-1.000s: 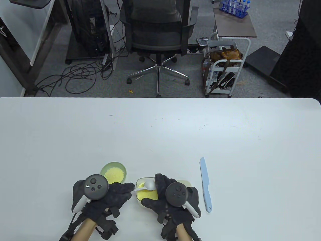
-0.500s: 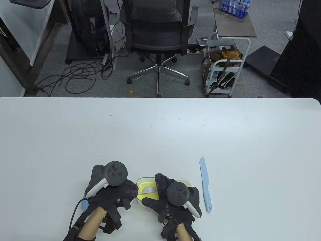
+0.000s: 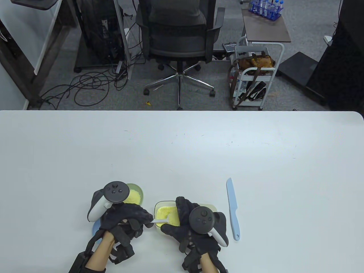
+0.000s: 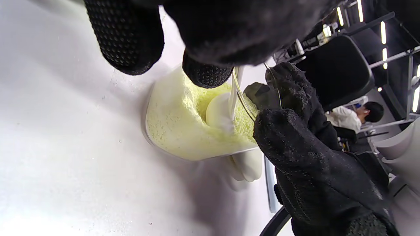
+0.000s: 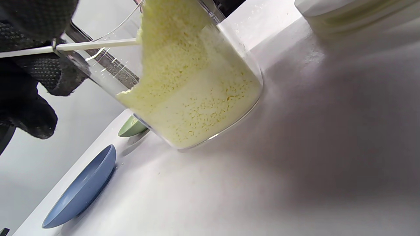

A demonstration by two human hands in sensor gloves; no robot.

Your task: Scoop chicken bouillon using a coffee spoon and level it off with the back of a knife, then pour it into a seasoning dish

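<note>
A clear container (image 3: 162, 205) of yellow chicken bouillon (image 3: 167, 213) stands near the table's front edge. My right hand (image 3: 177, 216) grips it from the right, fingers curled round its wall. My left hand (image 3: 146, 220) pinches the thin handle of the white coffee spoon (image 3: 161, 221). The spoon's bowl (image 4: 218, 113) is dug into the bouillon (image 4: 177, 124). In the right wrist view the handle (image 5: 95, 46) runs into the heaped bouillon (image 5: 197, 91). The green seasoning dish (image 3: 136, 195), holding some bouillon, sits just behind my left hand. The light blue knife (image 3: 233, 207) lies untouched to the right.
A blue dish (image 3: 95, 228) peeks out under my left wrist and shows empty in the right wrist view (image 5: 82, 190). A pale lid (image 5: 344, 9) lies behind the container. Beyond the table's far edge stand an office chair (image 3: 177, 34) and a white cart (image 3: 256, 74).
The spoon was held above the container, then went down into the bouillon. My left hand swung forward over the green dish and has since drawn back. The right hand stayed put.
</note>
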